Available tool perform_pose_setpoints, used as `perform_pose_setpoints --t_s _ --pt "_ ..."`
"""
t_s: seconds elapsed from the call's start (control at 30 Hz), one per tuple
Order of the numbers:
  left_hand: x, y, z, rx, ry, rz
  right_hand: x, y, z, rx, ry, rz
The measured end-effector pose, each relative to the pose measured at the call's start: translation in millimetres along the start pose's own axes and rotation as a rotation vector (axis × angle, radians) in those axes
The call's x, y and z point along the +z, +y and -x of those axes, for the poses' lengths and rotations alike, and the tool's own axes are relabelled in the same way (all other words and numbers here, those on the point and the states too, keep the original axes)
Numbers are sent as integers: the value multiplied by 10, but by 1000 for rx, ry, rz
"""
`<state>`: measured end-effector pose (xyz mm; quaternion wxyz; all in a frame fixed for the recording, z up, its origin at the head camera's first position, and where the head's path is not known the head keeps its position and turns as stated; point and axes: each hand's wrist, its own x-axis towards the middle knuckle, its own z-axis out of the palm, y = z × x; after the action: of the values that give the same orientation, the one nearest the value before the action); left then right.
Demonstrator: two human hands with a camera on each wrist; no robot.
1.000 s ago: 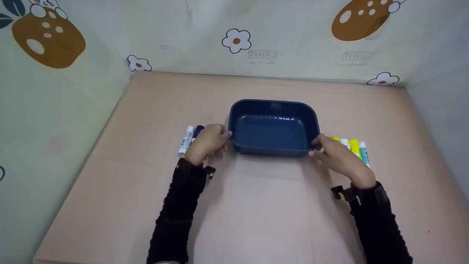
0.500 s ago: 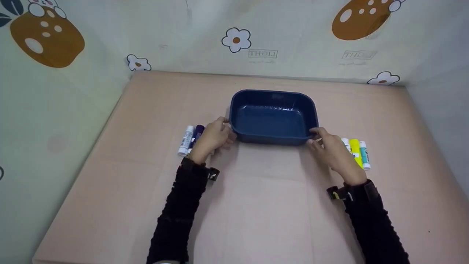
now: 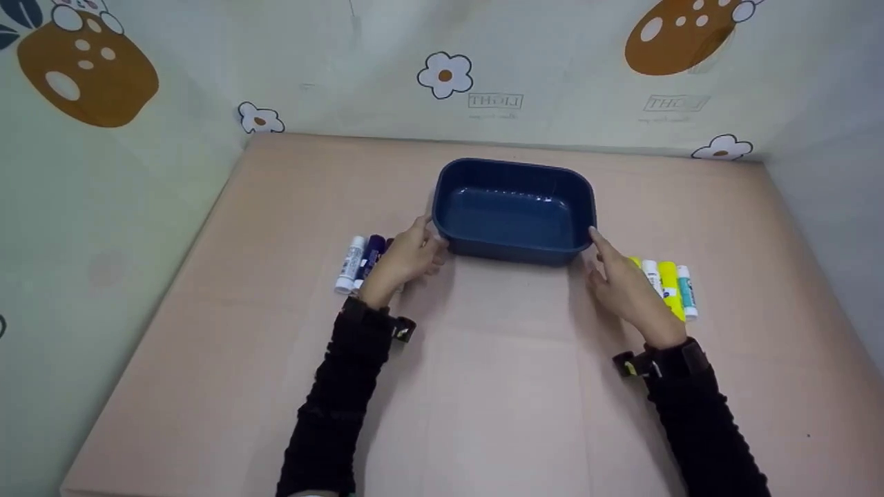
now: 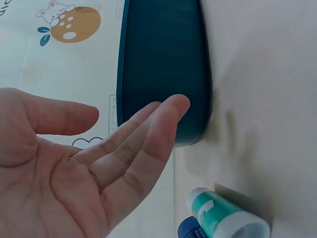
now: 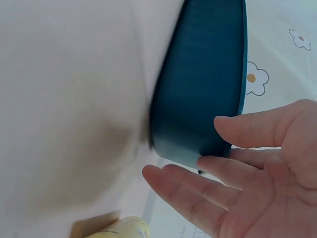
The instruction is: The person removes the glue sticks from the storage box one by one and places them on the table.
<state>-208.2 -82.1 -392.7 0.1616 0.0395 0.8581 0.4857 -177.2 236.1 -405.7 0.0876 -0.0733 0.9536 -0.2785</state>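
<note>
A dark blue rectangular tray [image 3: 514, 250] stands empty in the middle of the pink table [image 3: 483, 386]. My left hand [image 3: 428, 238] is open at the tray's near left corner, fingertips at or just off its wall [image 4: 163, 59]. My right hand [image 3: 597, 248] is open at the near right corner, with straight fingers against or beside the wall [image 5: 208, 74]. Neither hand holds anything. The left hand [image 4: 136, 116] and right hand [image 5: 185, 148] both show flat palms in the wrist views.
Markers lie in a row left of the tray, a white one [image 3: 350, 264] and a purple one [image 3: 371, 252] among them. Several more lie to the right, including a yellow one [image 3: 668, 286] and a teal one [image 3: 686, 291]. Patterned walls [image 3: 442, 76] close the table's back and sides.
The tray has slid away from me toward the back wall. Both hands have let go of its near corners and opened.
</note>
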Motion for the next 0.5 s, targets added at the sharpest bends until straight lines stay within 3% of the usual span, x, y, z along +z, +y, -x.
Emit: perform_pose_setpoints --t_s 0.3,0.5 --pt "16 30 -3 24 -8 -46 27 93 -65 26 -47 -48" --pt "22 42 -10 37 33 -159 -12 86 -27 0 -70 -33"
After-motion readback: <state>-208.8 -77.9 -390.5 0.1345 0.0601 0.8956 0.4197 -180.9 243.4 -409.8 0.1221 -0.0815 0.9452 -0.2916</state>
